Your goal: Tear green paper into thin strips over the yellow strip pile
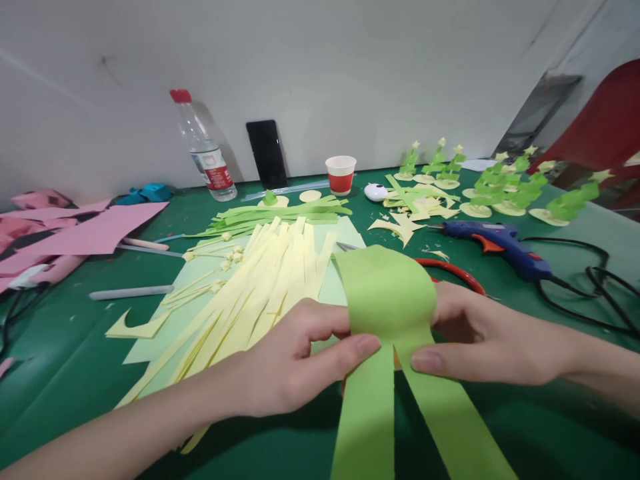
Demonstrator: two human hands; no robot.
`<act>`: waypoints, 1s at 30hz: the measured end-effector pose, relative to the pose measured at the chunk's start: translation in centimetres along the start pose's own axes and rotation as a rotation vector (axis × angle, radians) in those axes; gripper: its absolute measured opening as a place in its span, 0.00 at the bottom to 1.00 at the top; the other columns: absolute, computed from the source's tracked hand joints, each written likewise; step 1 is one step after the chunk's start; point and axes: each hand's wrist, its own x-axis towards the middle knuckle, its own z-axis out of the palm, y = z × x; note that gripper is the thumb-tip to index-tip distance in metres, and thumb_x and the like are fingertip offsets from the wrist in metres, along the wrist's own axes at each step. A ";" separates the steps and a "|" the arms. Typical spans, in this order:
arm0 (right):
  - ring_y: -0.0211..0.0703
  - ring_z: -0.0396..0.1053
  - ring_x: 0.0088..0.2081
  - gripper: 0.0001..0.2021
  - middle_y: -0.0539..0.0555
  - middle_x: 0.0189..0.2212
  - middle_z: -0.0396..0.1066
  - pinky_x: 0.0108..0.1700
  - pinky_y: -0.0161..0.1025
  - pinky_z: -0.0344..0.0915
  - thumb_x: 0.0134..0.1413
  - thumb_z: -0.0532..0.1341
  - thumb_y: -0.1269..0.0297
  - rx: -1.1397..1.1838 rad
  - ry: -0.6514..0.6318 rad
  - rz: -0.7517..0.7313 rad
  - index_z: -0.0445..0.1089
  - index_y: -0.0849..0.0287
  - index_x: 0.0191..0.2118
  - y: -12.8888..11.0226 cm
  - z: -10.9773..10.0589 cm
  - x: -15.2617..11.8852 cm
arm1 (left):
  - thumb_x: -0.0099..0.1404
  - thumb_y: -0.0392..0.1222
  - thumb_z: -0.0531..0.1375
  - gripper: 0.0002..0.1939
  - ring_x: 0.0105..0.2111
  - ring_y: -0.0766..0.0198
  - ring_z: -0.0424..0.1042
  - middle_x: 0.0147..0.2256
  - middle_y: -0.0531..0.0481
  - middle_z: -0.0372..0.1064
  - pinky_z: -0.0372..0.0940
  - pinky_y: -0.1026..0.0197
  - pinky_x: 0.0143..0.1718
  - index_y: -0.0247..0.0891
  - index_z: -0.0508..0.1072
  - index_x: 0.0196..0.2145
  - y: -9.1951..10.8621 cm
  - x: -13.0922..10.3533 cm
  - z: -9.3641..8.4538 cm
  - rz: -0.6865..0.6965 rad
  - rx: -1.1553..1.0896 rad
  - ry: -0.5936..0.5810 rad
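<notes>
A wide strip of light green paper (pixel 387 283), split into two tails toward me, curves up between my hands. My left hand (pixel 305 357) pinches its left side, thumb on top near the start of the split. On the other side, my right hand (pixel 480 340) grips the right tail with the thumb in front and the fingers behind. Behind the paper lies a pair of red-handled scissors (pixel 453 267), partly hidden. Pale yellow paper strips (pixel 265 280) are heaped left of the green paper, over mint green sheets (pixel 193 273). Narrow green strips (pixel 285 212) lie beyond them.
A blue glue gun (pixel 505 247) with a black cord lies at right, near several small paper plants (pixel 505 183). Along the wall stand a water bottle (pixel 207 157), a phone (pixel 267 153) and a paper cup (pixel 341 177). Pink paper (pixel 95 230) covers the far left.
</notes>
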 end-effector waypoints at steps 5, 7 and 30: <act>0.32 0.61 0.22 0.19 0.49 0.21 0.63 0.23 0.29 0.62 0.52 0.54 0.49 0.080 0.047 0.035 0.70 0.62 0.30 -0.2 0.1 0.1 | 0.64 0.37 0.49 0.10 0.22 0.72 0.56 0.22 0.56 0.55 0.54 0.71 0.23 0.34 0.64 0.26 0.0 0.0 0.0 -0.017 -0.005 0.026; 0.33 0.61 0.21 0.18 0.49 0.20 0.62 0.23 0.29 0.61 0.52 0.55 0.50 0.069 0.045 0.051 0.69 0.62 0.28 -0.2 0.2 0.2 | 0.64 0.36 0.50 0.10 0.22 0.72 0.54 0.22 0.57 0.54 0.52 0.71 0.22 0.35 0.62 0.25 0.0 0.1 0.0 -0.007 -0.001 0.064; 0.34 0.58 0.23 0.16 0.51 0.21 0.62 0.22 0.29 0.58 0.52 0.55 0.54 -0.105 0.042 0.035 0.71 0.61 0.28 -0.5 -0.3 0.0 | 0.62 0.36 0.49 0.13 0.19 0.72 0.50 0.17 0.59 0.48 0.49 0.69 0.19 0.37 0.56 0.19 0.2 0.3 -0.1 -0.037 0.016 0.012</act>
